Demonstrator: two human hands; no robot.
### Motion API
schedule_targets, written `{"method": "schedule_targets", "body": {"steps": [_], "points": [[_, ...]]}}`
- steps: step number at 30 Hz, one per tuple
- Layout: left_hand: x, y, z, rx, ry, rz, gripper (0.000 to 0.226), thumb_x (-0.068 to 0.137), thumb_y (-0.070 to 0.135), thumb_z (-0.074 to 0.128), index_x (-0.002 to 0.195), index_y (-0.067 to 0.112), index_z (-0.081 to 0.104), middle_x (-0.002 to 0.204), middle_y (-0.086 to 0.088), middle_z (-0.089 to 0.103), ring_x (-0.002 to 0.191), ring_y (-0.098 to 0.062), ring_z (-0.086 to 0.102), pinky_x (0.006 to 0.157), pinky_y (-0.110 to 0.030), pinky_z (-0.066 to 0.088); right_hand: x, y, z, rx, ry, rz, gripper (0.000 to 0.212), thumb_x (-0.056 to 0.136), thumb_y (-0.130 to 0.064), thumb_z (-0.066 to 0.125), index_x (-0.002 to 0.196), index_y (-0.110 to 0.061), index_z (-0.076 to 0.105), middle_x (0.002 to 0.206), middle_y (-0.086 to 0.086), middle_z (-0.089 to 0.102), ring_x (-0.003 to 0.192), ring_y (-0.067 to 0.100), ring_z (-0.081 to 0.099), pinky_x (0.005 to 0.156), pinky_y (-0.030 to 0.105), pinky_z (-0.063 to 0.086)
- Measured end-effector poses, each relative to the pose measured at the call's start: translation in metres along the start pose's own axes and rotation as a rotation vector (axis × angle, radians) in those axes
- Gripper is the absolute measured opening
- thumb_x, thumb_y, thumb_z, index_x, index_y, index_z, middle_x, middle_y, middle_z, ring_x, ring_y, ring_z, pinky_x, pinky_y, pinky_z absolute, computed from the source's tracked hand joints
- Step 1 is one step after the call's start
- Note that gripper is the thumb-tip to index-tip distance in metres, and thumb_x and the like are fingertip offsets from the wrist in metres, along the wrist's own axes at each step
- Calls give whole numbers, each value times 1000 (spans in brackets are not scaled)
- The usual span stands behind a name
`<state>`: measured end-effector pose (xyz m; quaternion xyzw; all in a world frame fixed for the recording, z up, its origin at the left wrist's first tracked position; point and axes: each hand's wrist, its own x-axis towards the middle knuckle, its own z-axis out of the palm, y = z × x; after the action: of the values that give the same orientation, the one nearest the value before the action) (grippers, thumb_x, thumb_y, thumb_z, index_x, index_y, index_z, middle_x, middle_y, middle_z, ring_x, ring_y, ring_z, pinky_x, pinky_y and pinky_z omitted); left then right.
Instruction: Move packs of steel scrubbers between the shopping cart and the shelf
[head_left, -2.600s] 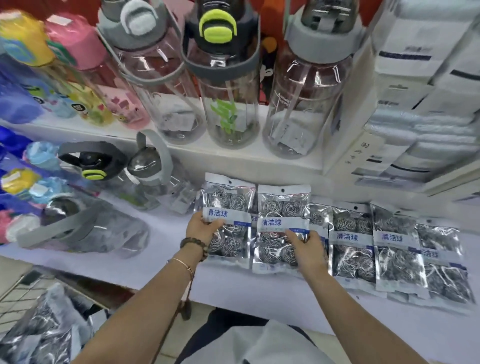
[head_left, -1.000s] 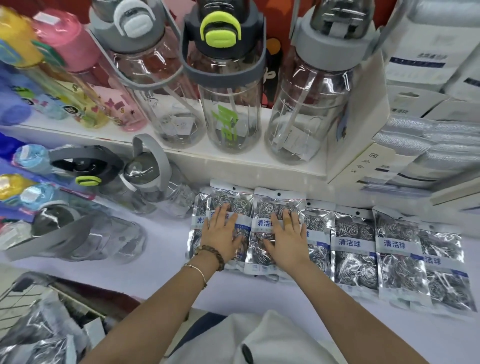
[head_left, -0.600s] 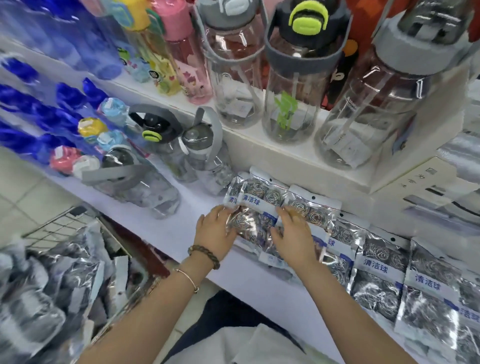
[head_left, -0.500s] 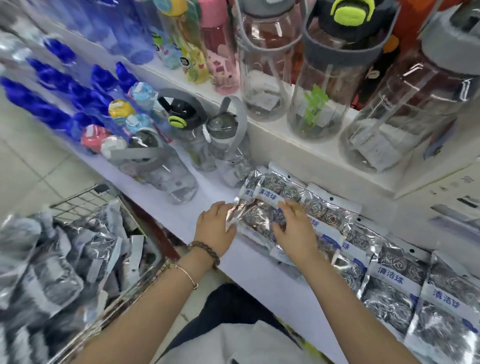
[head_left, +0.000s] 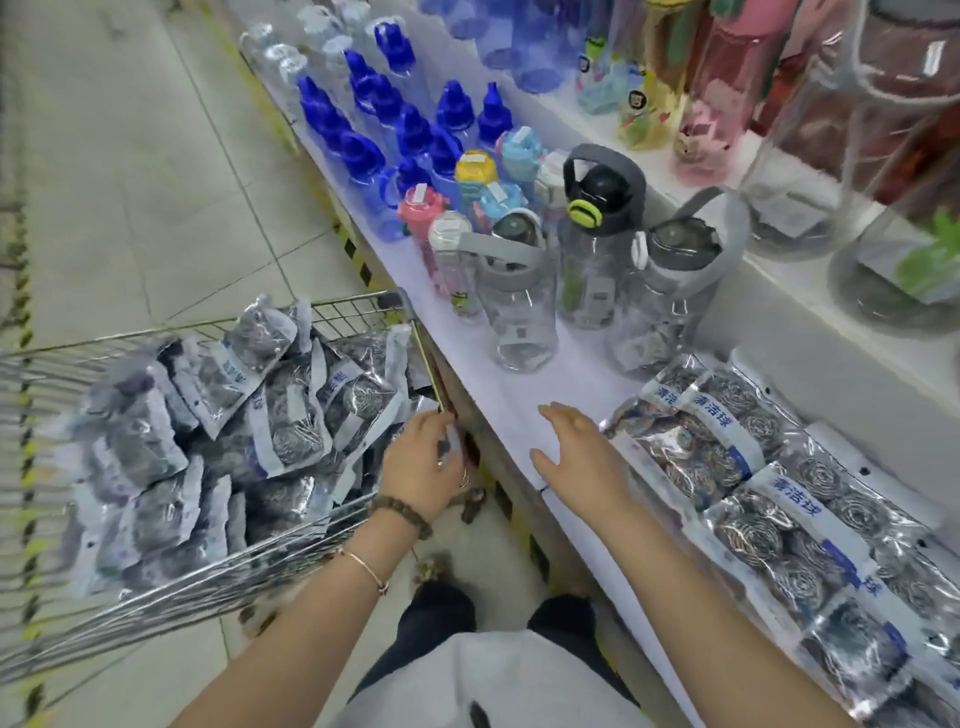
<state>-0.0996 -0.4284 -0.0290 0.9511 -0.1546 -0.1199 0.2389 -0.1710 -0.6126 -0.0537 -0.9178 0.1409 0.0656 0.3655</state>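
A row of silver steel scrubber packs (head_left: 737, 457) with blue-and-white labels lies overlapping on the white shelf (head_left: 524, 400), at the right. The wire shopping cart (head_left: 208, 326) at the left holds a heap of several more packs (head_left: 291, 415). My left hand (head_left: 423, 467) hangs over the cart's near right corner, fingers loosely bent beside a pack's edge, and grips nothing that I can see. My right hand (head_left: 576, 460) hovers flat and empty above bare shelf, just left of the leftmost pack.
Clear water bottles with grey handles (head_left: 519, 312) stand on the shelf behind my hands, with blue-capped bottles (head_left: 374, 135) farther back. Larger bottles (head_left: 810, 171) fill the shelf above. The tiled floor (head_left: 130, 182) lies left of the cart.
Both hands have left the packs that they pressed on the shelf. My left hand swung left to the cart's corner, my right hand drew back left, and my view turned toward the cart.
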Motion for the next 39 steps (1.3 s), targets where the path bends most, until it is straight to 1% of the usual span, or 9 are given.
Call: {"method": "schedule_targets", "body": {"steps": [5,9,13,16,24,29,32,36,39], "points": [[-7,-65,-32,-25,31,-112,41,86,20,57,126,17,49,128,-3,48,111,-21,52,94,-33,42,24,-55,39,-63,-71,-69,54,90,-26,55,141,-13,40,147,7,39,133,23,36,107,30,29],[-9,-127,-59,-56,62,-173,41,85,19,57,125,17,51,126,-3,49,111,-21,52,99,-35,41,45,-106,78,-127,-115,-119,50,87,-26,58,134,-11,48,139,9,47,126,25,43,104,35,37],[-7,-194,-86,-82,74,-216,41,84,21,58,124,19,52,128,-3,47,113,-22,51,99,-41,40,64,-167,122,-158,-175,-153,52,91,-25,57,140,-13,43,143,8,43,132,23,37,107,32,31],[-6,-236,-103,-80,79,-264,42,86,21,56,127,22,49,134,0,43,116,-20,47,101,-39,38,81,-205,154,-172,-219,-184,53,93,-27,57,141,-13,41,145,8,41,132,22,37,104,28,31],[-2,-326,-130,-16,67,-388,47,87,26,53,133,23,44,139,2,40,122,-17,44,105,-37,37,118,-271,209,-184,-242,-123,47,93,-26,55,137,-14,44,136,8,49,122,22,46,98,34,39],[-4,-372,-132,13,9,-604,54,83,33,58,133,21,41,140,-4,38,125,-22,41,104,-40,36,134,-296,233,-262,-360,-160,49,92,-24,52,139,-15,41,139,8,46,121,22,48,98,35,41],[-7,-389,-125,38,-61,-780,69,80,45,61,139,24,31,149,-7,24,136,-26,26,107,-46,32,145,-312,247,-287,-429,-191,49,93,-25,53,140,-18,41,142,6,44,118,21,51,99,35,41],[-16,-400,-124,-42,-7,-1023,77,78,55,60,140,26,27,154,-9,6,141,-29,10,111,-50,22,164,-340,265,-350,-496,-326,51,94,-28,54,141,-17,39,138,8,48,120,23,50,100,35,40],[-20,-407,-126,-278,66,-1234,100,70,58,67,146,18,15,155,-12,-1,142,-33,4,114,-50,15,179,-366,282,-369,-519,-437,51,93,-25,55,140,-15,40,140,10,46,121,24,51,101,36,42]]}}
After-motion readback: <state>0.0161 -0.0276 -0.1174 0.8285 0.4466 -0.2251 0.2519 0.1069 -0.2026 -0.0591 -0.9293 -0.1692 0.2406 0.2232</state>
